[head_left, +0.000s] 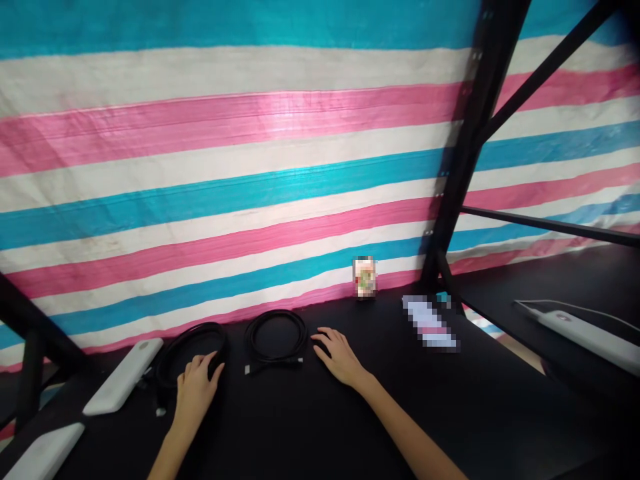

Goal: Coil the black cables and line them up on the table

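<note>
My left hand (197,383) lies over the lower right side of a coiled black cable (173,340), its fingers slightly bent and the thumb apart. Whether the fingertips touch the cable I cannot tell. One pale plug end of this cable shows just left of my wrist. A second coiled black cable (249,333) lies between my two hands, with its two connectors at the front of the loop. Just right of that coil, my right hand (340,357) is low over the black tabletop (280,427), fingers spread and holding nothing.
Two white oblong devices, one whole (123,377) and one cut off (47,453), lie at left. A blurred small card (365,279) stands at the back; a blurred flat item (430,323) lies right. Another white device (590,337) with a cord is beyond the black frame (463,153).
</note>
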`<action>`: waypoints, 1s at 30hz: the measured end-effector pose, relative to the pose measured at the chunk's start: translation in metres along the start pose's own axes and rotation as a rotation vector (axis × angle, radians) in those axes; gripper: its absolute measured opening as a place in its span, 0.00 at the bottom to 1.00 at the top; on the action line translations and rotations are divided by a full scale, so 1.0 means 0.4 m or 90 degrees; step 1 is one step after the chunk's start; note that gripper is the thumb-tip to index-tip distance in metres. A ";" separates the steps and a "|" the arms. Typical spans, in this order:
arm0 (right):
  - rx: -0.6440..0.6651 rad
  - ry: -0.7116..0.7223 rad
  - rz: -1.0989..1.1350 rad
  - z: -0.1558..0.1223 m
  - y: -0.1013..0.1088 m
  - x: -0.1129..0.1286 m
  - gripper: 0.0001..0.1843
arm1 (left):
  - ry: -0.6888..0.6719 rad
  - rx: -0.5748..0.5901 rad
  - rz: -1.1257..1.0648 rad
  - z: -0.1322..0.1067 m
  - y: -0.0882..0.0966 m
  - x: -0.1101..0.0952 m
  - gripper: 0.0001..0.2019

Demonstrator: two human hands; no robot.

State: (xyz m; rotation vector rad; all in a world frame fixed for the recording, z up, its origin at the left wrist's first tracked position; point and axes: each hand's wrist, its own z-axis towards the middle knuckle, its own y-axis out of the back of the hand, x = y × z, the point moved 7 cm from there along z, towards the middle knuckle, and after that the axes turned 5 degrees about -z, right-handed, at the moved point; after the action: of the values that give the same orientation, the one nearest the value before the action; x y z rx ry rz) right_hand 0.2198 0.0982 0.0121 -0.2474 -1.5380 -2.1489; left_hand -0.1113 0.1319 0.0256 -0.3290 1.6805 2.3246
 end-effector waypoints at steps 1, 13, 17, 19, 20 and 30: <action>0.000 0.001 0.001 0.000 0.000 0.000 0.16 | 0.000 0.007 -0.013 0.006 -0.002 0.014 0.21; 0.007 0.008 0.004 0.001 -0.010 -0.014 0.17 | 0.033 -0.042 -0.190 0.080 0.102 0.050 0.16; 0.012 0.020 0.008 0.008 -0.028 -0.025 0.18 | 0.092 -0.150 -0.232 0.095 0.177 0.071 0.16; 0.012 0.024 0.015 0.011 -0.033 -0.029 0.18 | 0.123 -0.235 -0.241 0.091 0.236 0.081 0.18; 0.011 0.025 0.021 0.012 -0.035 -0.032 0.18 | 0.134 -0.279 -0.243 0.083 0.269 0.080 0.18; 0.039 -0.134 0.576 0.002 0.005 0.055 0.27 | -0.054 -0.458 -0.288 -0.210 0.450 -0.220 0.12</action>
State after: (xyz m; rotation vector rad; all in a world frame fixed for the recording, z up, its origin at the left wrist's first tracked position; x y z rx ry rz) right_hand 0.2016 0.0921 0.0231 -0.9631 -1.2338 -1.3780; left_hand -0.0855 -0.0086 0.1895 -0.6473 0.5838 2.4328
